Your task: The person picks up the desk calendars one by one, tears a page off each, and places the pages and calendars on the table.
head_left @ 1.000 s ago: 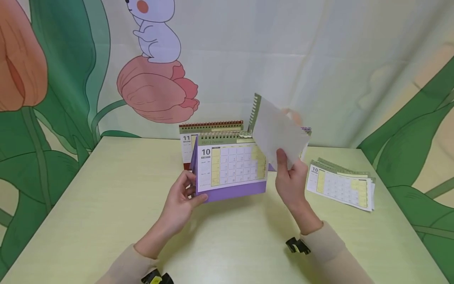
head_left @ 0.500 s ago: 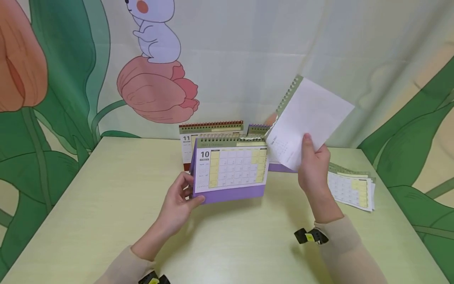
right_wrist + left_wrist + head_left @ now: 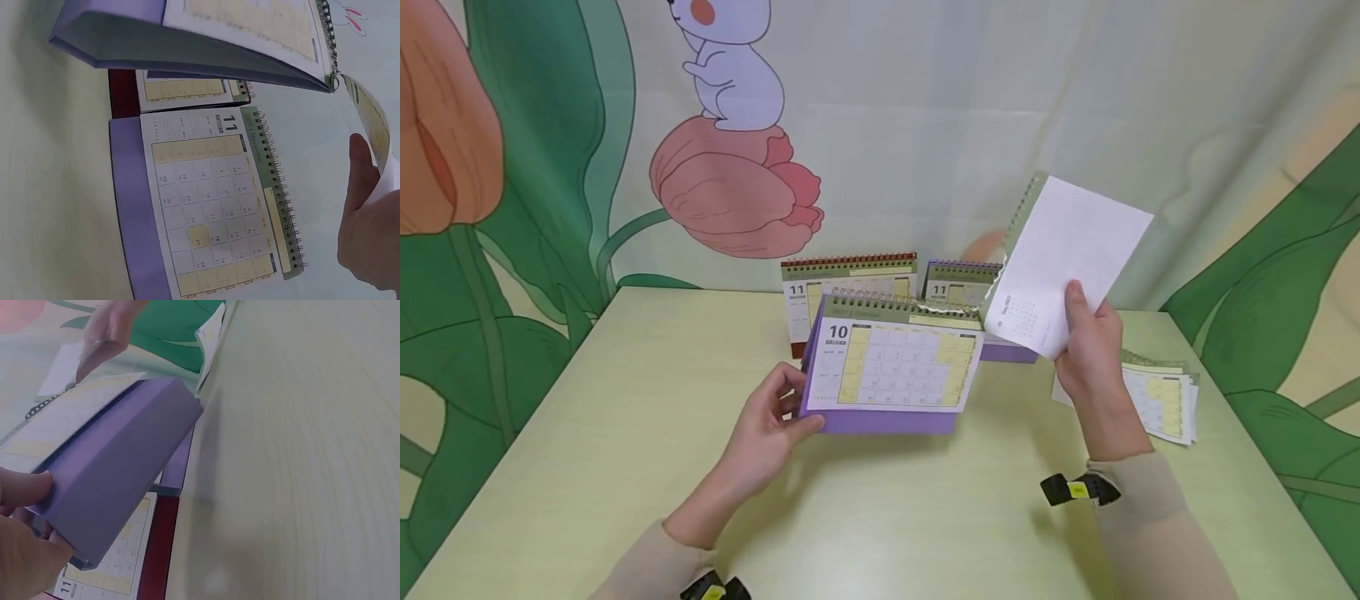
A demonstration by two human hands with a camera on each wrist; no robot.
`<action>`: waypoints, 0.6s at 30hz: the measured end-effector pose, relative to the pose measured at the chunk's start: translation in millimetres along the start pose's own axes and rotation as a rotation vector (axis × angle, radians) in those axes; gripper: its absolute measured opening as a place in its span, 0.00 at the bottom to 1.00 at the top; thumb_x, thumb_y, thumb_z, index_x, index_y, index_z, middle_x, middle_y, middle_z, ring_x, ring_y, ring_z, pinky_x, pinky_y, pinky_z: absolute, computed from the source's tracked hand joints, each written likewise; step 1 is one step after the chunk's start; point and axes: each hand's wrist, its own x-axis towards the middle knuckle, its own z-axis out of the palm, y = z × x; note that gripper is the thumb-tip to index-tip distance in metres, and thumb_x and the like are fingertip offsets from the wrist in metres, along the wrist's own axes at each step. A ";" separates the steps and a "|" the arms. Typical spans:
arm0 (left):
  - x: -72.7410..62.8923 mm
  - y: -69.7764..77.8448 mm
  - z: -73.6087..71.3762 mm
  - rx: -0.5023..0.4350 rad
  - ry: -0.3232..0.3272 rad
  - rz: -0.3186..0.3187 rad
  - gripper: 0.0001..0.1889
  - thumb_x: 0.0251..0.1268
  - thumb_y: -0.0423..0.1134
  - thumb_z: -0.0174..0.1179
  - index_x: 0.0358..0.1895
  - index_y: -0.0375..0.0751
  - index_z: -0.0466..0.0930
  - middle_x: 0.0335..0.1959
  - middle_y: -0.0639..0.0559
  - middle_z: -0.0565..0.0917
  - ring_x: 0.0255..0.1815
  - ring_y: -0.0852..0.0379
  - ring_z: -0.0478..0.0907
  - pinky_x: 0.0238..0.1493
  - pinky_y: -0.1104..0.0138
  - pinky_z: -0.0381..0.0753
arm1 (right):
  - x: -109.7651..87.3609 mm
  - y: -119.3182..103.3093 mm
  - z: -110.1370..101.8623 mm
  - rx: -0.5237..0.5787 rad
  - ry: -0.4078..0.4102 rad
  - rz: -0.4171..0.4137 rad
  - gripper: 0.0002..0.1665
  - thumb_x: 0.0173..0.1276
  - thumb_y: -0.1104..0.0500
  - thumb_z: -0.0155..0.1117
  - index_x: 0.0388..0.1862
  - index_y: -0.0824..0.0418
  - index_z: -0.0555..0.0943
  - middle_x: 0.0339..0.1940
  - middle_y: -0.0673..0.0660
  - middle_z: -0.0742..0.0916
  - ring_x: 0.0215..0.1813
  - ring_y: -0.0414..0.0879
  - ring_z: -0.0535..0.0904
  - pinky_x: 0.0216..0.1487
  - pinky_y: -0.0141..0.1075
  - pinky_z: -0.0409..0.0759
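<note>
A purple desk calendar [image 3: 901, 367], open at October, is held above the table by my left hand [image 3: 766, 414]. The thumb lies on its front lower left corner and the fingers are behind; the left wrist view shows the purple base [image 3: 125, 465] between them. My right hand [image 3: 1092, 354] pinches a calendar page [image 3: 1071, 254], thumb on its white back. The page's edge is ragged and torn, and it meets the spiral only at the right end. In the right wrist view the page [image 3: 374, 128] curves up from the last ring.
Behind stand a red-based calendar [image 3: 797, 308] and a second purple calendar [image 3: 1013, 350], both at November. Loose calendar pages [image 3: 1165, 404] lie on the table [image 3: 625, 433] at right, partly behind my right wrist. A printed curtain [image 3: 910, 167] hangs at the back.
My right hand has moved right with the page, pulling it off most of the spiral. The calendar in my left hand has tipped back slightly.
</note>
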 end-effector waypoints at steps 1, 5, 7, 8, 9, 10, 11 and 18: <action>0.0 0.5 -0.8 0.004 -0.001 0.005 0.19 0.60 0.10 0.56 0.47 0.33 0.68 0.54 0.36 0.77 0.48 0.43 0.78 0.45 0.64 0.84 | 1.5 -1.5 -2.1 0.028 0.005 0.006 0.23 0.81 0.52 0.54 0.67 0.62 0.71 0.62 0.56 0.80 0.64 0.50 0.78 0.54 0.36 0.83; -2.5 4.3 -3.4 0.007 -0.019 0.011 0.19 0.60 0.10 0.56 0.48 0.32 0.68 0.54 0.36 0.77 0.49 0.43 0.78 0.45 0.64 0.84 | 6.2 -5.4 -10.7 0.111 0.014 0.042 0.24 0.80 0.52 0.55 0.68 0.61 0.70 0.63 0.56 0.80 0.67 0.50 0.76 0.54 0.37 0.83; -3.8 6.9 -4.5 0.022 -0.032 0.018 0.19 0.61 0.11 0.56 0.49 0.32 0.68 0.55 0.36 0.76 0.50 0.42 0.78 0.46 0.64 0.84 | 7.1 -6.6 -17.0 0.126 -0.009 0.061 0.25 0.79 0.52 0.56 0.69 0.60 0.70 0.64 0.55 0.80 0.66 0.50 0.77 0.53 0.37 0.83; -4.2 7.9 -5.3 0.033 -0.036 0.020 0.19 0.61 0.11 0.57 0.49 0.32 0.68 0.56 0.36 0.76 0.50 0.42 0.78 0.46 0.64 0.84 | 7.2 -6.6 -20.0 0.132 -0.028 0.073 0.24 0.79 0.53 0.57 0.69 0.60 0.70 0.64 0.55 0.80 0.66 0.49 0.77 0.54 0.37 0.83; -4.4 8.7 -6.4 0.043 -0.039 0.020 0.19 0.61 0.11 0.57 0.49 0.33 0.68 0.56 0.36 0.76 0.51 0.41 0.77 0.47 0.64 0.84 | 7.4 -7.0 -23.5 0.137 -0.046 0.087 0.24 0.78 0.54 0.59 0.68 0.60 0.71 0.62 0.54 0.81 0.64 0.49 0.78 0.54 0.37 0.83; -4.4 9.2 -7.6 0.054 -0.039 0.021 0.19 0.62 0.12 0.57 0.49 0.33 0.69 0.57 0.36 0.76 0.51 0.40 0.77 0.47 0.64 0.84 | 7.8 -7.4 -27.0 0.140 -0.064 0.097 0.22 0.78 0.56 0.60 0.66 0.60 0.72 0.60 0.54 0.82 0.62 0.47 0.80 0.53 0.36 0.83; -4.0 9.1 -9.2 0.063 -0.036 0.018 0.19 0.62 0.11 0.57 0.49 0.34 0.69 0.57 0.36 0.76 0.51 0.40 0.77 0.47 0.64 0.84 | 8.2 -7.6 -31.0 0.136 -0.085 0.108 0.19 0.77 0.57 0.61 0.63 0.60 0.74 0.58 0.53 0.84 0.59 0.46 0.82 0.51 0.36 0.84; -2.5 6.1 -15.6 0.078 -0.023 -0.007 0.19 0.61 0.11 0.56 0.49 0.33 0.70 0.55 0.34 0.76 0.50 0.38 0.77 0.44 0.65 0.84 | 12.1 -5.7 -49.0 0.098 -0.130 0.119 0.06 0.75 0.65 0.63 0.47 0.62 0.83 0.45 0.52 0.89 0.45 0.43 0.87 0.41 0.35 0.86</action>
